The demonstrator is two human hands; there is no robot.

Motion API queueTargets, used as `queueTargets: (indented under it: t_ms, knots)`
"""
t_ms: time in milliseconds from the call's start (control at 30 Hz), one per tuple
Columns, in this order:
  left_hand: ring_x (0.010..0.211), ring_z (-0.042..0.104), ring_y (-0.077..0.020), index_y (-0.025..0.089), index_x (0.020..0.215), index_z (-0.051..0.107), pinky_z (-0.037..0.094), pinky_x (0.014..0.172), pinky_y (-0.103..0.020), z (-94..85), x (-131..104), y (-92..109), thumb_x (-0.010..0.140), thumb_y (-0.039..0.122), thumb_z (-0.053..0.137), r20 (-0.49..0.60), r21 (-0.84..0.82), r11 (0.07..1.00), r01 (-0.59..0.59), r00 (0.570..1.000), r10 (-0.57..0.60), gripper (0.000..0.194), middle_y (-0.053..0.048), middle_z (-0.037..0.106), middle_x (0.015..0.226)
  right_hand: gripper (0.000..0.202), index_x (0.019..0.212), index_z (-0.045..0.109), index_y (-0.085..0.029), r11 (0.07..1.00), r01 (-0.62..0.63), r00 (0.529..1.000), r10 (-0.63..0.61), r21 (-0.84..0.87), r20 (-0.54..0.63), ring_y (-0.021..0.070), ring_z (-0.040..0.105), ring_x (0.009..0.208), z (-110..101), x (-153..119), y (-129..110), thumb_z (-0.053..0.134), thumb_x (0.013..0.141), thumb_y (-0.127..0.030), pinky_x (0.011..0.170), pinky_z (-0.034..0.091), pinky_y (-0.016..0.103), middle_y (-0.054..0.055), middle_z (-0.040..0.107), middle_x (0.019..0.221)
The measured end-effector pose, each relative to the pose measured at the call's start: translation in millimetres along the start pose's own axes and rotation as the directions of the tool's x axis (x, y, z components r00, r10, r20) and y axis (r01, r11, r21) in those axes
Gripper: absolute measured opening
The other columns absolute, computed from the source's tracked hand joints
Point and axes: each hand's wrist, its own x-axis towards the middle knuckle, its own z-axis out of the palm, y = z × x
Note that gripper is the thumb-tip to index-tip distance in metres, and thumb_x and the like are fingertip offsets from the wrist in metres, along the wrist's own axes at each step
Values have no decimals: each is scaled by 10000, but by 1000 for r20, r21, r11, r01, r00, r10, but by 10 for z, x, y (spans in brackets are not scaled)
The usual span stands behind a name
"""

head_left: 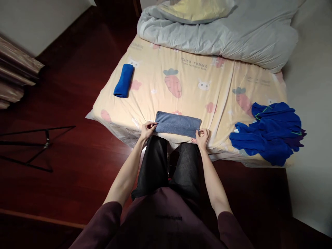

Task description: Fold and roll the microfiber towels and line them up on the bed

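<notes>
A grey-blue cloth (177,123) lies folded into a long strip near the front edge of the bed (192,90). My left hand (148,130) pinches its left end, thumb and fingers pressed together on the edge. At the right end, my right hand (202,137) grips the near corner between thumb and fingers. A rolled or folded bright blue cloth (124,80) rests on the bed's left side. Crumpled blue cloths (269,133) are heaped on the right side, with a bit of purple cloth (301,138) showing at the heap's right edge.
A grey quilt (218,39) with a yellow pillow or cloth (197,10) on it lies across the far part of the bed. Black tripod legs (46,144) stand on the floor at the left, near a curtain (15,72). A wall borders the right.
</notes>
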Motion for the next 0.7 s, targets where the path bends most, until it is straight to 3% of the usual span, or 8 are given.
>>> queueTargets:
  t_ms: [100,200,333,467,600,700]
  knots:
    - [853,628,-188,192,916,827,513,803,-328,1,11,-10,714,360,833,-22,-3,999,-38,999,38,263,-70,680,913,104,830,656,-203,997,78,997,-78,25,16,247,615,1057,-2,1,-23,626,879,-290,1002,511,410,131,597,1081]
    - [992,669,-239,189,961,830,532,924,-388,-10,17,-19,731,369,817,12,10,1000,-10,1000,10,292,-108,730,1036,158,851,727,-194,997,42,995,-47,66,83,283,609,1137,-8,9,-24,599,901,-272,1059,489,467,172,602,1176]
    - [1064,681,-282,189,975,826,537,995,-457,-26,26,-14,779,437,776,82,72,997,-4,997,-2,320,-124,758,1047,210,908,784,-218,997,5,986,-18,77,166,315,611,1135,-23,24,-7,589,918,-296,1087,459,541,165,686,1126]
    - [1086,682,-295,201,992,825,517,1036,-482,-31,21,31,796,491,782,128,125,992,-20,992,4,353,-132,765,1062,249,944,804,-237,998,58,979,-64,36,192,287,634,1107,-68,40,24,564,934,-301,1072,476,509,126,740,1095]
    - [1152,653,-317,212,1087,810,475,1083,-506,-58,12,81,724,483,859,202,194,979,-57,979,17,456,-136,747,1158,273,1100,798,-244,990,138,939,-134,10,317,279,597,1205,-177,57,87,635,911,-357,1089,473,476,100,727,1234]
    - [1202,626,-327,206,1181,778,451,1112,-500,-92,13,90,628,368,904,281,246,962,-120,959,47,590,-129,722,1216,485,1269,741,-240,976,216,890,-199,6,409,302,560,1283,-253,78,142,763,812,-400,1139,430,494,103,672,1365]
